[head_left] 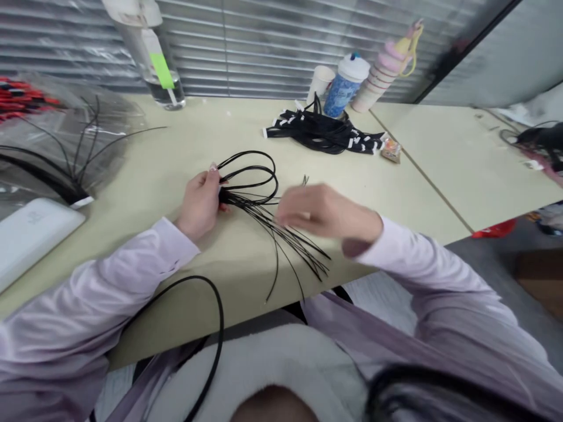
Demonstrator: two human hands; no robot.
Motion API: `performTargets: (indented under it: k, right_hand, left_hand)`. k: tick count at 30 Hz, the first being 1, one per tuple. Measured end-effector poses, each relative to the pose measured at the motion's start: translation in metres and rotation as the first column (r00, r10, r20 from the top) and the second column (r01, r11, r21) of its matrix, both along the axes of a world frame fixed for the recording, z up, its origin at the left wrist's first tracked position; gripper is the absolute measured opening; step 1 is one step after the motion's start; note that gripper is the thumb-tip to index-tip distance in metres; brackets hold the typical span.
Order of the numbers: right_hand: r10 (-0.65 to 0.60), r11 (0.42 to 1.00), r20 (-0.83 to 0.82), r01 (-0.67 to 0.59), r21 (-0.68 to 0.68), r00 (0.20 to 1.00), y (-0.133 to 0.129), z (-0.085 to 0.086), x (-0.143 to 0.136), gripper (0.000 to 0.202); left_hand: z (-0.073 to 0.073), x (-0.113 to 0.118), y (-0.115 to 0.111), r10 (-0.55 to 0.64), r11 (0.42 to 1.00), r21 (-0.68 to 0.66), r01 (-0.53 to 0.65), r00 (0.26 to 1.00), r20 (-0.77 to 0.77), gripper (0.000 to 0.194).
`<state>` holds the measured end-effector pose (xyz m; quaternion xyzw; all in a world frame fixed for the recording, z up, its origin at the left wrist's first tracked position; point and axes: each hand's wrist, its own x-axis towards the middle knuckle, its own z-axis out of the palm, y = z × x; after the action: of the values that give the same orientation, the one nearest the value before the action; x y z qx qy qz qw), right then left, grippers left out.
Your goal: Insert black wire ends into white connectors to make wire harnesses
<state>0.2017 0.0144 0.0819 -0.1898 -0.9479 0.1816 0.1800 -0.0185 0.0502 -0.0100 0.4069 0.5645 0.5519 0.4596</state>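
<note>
My left hand (201, 202) is closed around one end of a bundle of thin black wires (264, 214), above the table. Two or so wires arch up in loops from that grip, while the others fan out toward the lower right with loose ends. Over the middle of the fan is my right hand (310, 210), blurred by motion, its fingers bent toward the wires. Whether it pinches any wire cannot be made out.
Black cables with white tags (325, 130), a blue cup (345, 87), a white cup (321, 82) and a pink bottle (380, 76) stand or lie at the back. Left are a clear bottle (165, 76), a plastic bag (109, 111) and a white box (37, 234).
</note>
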Motion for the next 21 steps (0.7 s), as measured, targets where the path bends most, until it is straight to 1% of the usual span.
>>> performTargets:
  k: [1,2,3,4,5,7,8,9,11,12,13,14,16,18,19,20,21]
  right_hand:
    - [-0.129,0.992,-0.053,0.129,-0.008,0.99,0.018,-0.009,-0.004,0.013]
    - [-0.288,0.957,-0.108,0.29,-0.001,0.952,0.035,-0.016,-0.007,0.012]
    - [-0.358,0.932,-0.152,0.363,0.005,0.921,0.049,-0.02,-0.01,0.013]
    - [-0.384,0.92,-0.185,0.393,0.011,0.904,0.061,-0.022,-0.013,0.015]
    - [-0.406,0.909,-0.224,0.418,0.005,0.886,0.068,-0.021,-0.017,0.017]
    - [-0.425,0.9,-0.29,0.436,-0.03,0.857,0.073,-0.011,-0.024,0.02]
    - [-0.435,0.897,-0.297,0.439,-0.057,0.85,0.071,-0.004,-0.027,0.02]
    - [-0.434,0.899,-0.267,0.433,-0.066,0.861,0.068,0.003,-0.029,0.021]
    - [-0.361,0.932,-0.063,0.357,-0.063,0.931,0.061,0.017,-0.03,0.019]
    - [-0.321,0.945,0.033,0.323,-0.061,0.946,0.059,0.022,-0.029,0.018]
    - [-0.302,0.949,0.095,0.308,-0.069,0.949,0.058,0.026,-0.028,0.017]
    - [-0.313,0.941,0.108,0.323,-0.095,0.944,0.058,0.029,-0.027,0.016]
    - [-0.395,0.892,0.064,0.399,-0.214,0.916,0.061,0.032,-0.023,0.017]
    - [-0.464,0.805,0.082,0.459,-0.377,0.882,0.066,0.033,-0.02,0.019]
    - [-0.461,0.765,0.131,0.468,-0.443,0.878,0.069,0.033,-0.018,0.02]
    - [-0.426,0.742,0.188,0.461,-0.487,0.885,0.071,0.033,-0.018,0.021]
    - [-0.38,0.738,0.232,0.444,-0.508,0.896,0.072,0.033,-0.017,0.021]
  left_hand:
    - [0.0,0.0,0.0,0.015,1.0,-0.001,-0.015,1.0,-0.009,0.038]
    - [-0.001,0.001,-0.001,0.023,1.0,-0.002,-0.023,0.999,-0.022,0.038]
    - [-0.001,0.001,-0.003,0.027,1.0,0.0,-0.027,0.999,-0.035,0.038]
    - [0.0,0.001,-0.004,0.036,0.999,0.003,-0.036,0.998,-0.047,0.039]
    - [0.0,0.001,-0.006,0.019,1.0,0.008,-0.019,0.998,-0.06,0.038]
    - [0.002,0.001,-0.009,-0.009,1.0,0.016,0.01,0.998,-0.063,0.038]
    - [0.004,0.001,-0.011,-0.017,1.0,0.019,0.018,0.998,-0.061,0.038]
    - [0.006,0.001,-0.012,-0.027,0.999,0.026,0.029,0.998,-0.058,0.038]
    - [0.011,0.0,-0.014,-0.049,0.997,0.051,0.052,0.997,-0.055,0.038]
    - [0.014,0.0,-0.014,-0.057,0.996,0.07,0.061,0.997,-0.058,0.038]
    - [0.018,0.0,-0.014,-0.063,0.994,0.09,0.069,0.996,-0.063,0.037]
    - [0.021,0.001,-0.014,-0.068,0.991,0.11,0.075,0.996,-0.065,0.036]
    - [0.026,0.002,-0.013,-0.076,0.986,0.147,0.084,0.995,-0.061,0.036]
    - [0.029,0.003,-0.013,-0.085,0.98,0.174,0.093,0.995,-0.054,0.036]
    - [0.031,0.003,-0.013,-0.091,0.978,0.182,0.099,0.994,-0.054,0.036]
    - [0.032,0.003,-0.013,-0.096,0.977,0.186,0.105,0.994,-0.056,0.037]
    - [0.033,0.004,-0.014,-0.097,0.976,0.188,0.107,0.993,-0.061,0.037]
